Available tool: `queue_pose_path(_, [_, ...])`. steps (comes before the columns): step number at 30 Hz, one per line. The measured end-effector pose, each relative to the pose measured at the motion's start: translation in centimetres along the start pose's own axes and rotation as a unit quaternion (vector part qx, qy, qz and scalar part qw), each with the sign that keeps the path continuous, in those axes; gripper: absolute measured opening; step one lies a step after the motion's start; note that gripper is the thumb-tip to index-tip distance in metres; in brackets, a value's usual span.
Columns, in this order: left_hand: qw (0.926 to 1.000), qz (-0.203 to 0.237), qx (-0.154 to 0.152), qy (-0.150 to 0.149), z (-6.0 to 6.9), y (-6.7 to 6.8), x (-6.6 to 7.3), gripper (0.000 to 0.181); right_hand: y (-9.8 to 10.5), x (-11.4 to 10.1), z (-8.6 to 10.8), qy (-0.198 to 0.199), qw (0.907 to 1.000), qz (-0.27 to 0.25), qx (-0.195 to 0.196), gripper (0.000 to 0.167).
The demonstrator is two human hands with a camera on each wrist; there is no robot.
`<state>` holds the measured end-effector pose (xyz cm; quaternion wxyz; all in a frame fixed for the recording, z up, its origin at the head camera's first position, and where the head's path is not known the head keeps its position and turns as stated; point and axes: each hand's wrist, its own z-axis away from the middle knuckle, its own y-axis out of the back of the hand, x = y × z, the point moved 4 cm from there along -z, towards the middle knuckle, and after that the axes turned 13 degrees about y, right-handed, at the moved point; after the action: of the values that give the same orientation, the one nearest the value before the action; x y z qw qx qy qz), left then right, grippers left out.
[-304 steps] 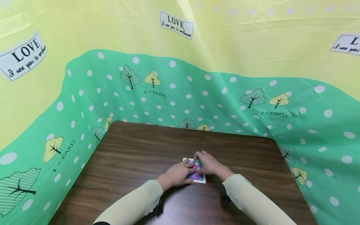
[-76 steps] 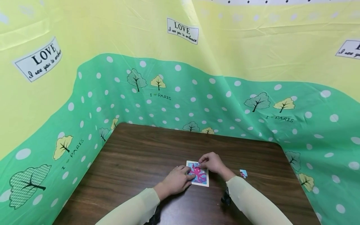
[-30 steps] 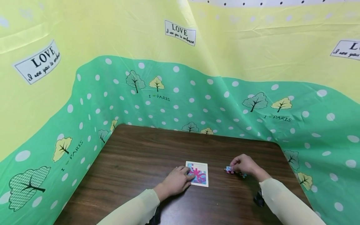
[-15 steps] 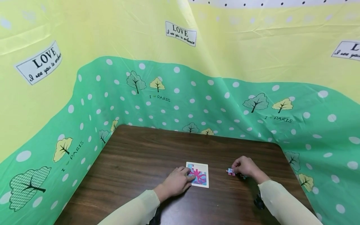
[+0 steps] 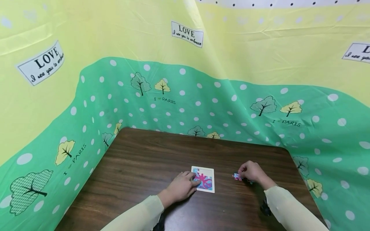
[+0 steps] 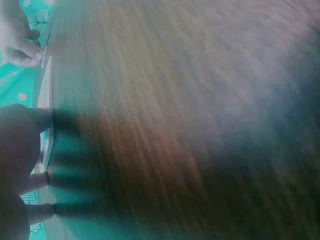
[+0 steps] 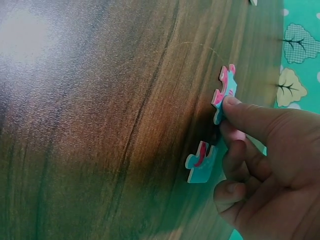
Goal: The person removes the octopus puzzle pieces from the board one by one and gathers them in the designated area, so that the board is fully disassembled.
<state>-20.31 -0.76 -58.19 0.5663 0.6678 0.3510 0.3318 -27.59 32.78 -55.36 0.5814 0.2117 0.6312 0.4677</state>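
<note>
A small jigsaw puzzle [image 5: 206, 184] with a pink octopus picture and a white border lies flat on the table. Part of its upper end shows pale bare backing. My left hand [image 5: 180, 186] rests on its left side, fingers extended onto the board; the left wrist view shows them near its edge. Off to the right, my right hand [image 5: 253, 171] pinches a pink and blue puzzle piece [image 7: 228, 82] between thumb and finger, just over the tabletop. A second puzzle piece [image 7: 202, 165] lies beside that hand, mostly hidden by it in the head view.
The dark wood-grain table [image 5: 150, 150] has rounded far corners. A green and yellow printed cloth [image 5: 185, 96] hangs close behind and along both sides of it.
Both hands were on the puzzle at first. Later the right hand pulled at its upper part, then moved right holding a piece. Over the last half second little moves; the left hand stays put.
</note>
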Motion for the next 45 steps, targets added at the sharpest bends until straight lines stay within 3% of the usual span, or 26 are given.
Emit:
queue_pose_path(11, [0.9989,0.021,-0.027,0.032,0.4,0.1,0.0,0.037,-0.1,-0.9,0.3,-0.011,0.9997,-0.022,-0.003,0.007])
queue_pose_path(16, [0.9994,0.028,-0.006,0.020,0.4,0.0,-0.3,0.038,-0.3,-2.9,0.0,0.013,0.9995,-0.027,-0.012,0.009])
queue_pose_path(23, [0.9994,0.028,0.021,-0.003,0.7,0.1,-0.6,0.035,-1.2,-6.4,-1.4,0.016,0.9992,-0.036,-0.008,0.011])
queue_pose_path(30, [0.9987,0.030,0.040,-0.012,1.2,0.4,-0.3,0.026,-2.9,-9.6,-2.8,0.061,0.9976,-0.032,0.013,0.013])
queue_pose_path(37, [0.9992,0.033,0.023,-0.010,1.4,0.8,-0.3,0.027,-5.3,-12.5,-3.8,0.074,0.9957,-0.052,0.020,0.014])
queue_pose_path(45, [0.9993,0.022,0.021,-0.022,1.7,1.0,-0.2,0.031,-7.2,-14.2,-4.9,0.080,0.9939,-0.072,0.021,0.018])
